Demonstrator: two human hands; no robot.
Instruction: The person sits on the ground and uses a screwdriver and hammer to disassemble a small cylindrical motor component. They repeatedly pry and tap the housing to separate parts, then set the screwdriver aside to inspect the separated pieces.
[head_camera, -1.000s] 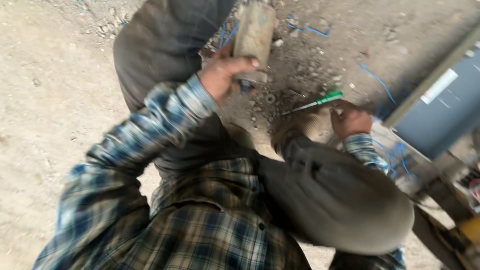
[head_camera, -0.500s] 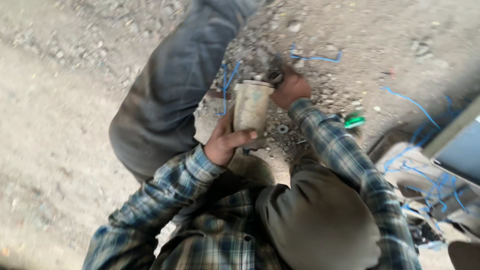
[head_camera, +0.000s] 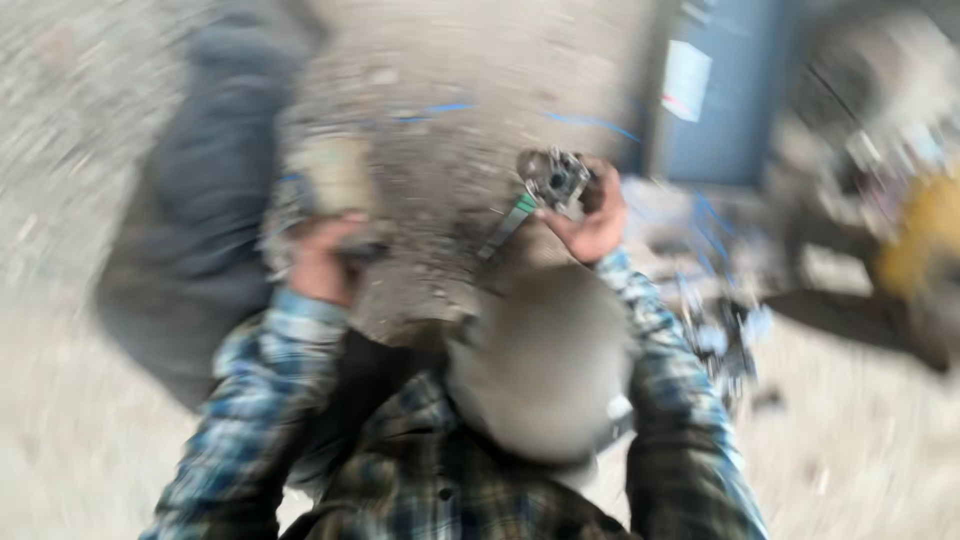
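While the frame is badly motion-blurred, both hands show above the gravel ground (head_camera: 440, 190). Left hand (head_camera: 322, 262) has fingers wrapped round a beige cylindrical part (head_camera: 330, 175), held up just beside the dark trouser leg (head_camera: 205, 210). Right hand (head_camera: 592, 222) is closed on a small dark metal part (head_camera: 556, 180), raised near a green-handled screwdriver (head_camera: 508, 224); can't tell whether it touches the tool. Blue box (head_camera: 720, 90) sits well apart, upper right.

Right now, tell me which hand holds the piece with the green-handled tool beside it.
The right hand, raised higher in view, holds a small dark metal part with the green-handled tool below it. The left hand grips a pale cylinder instead.
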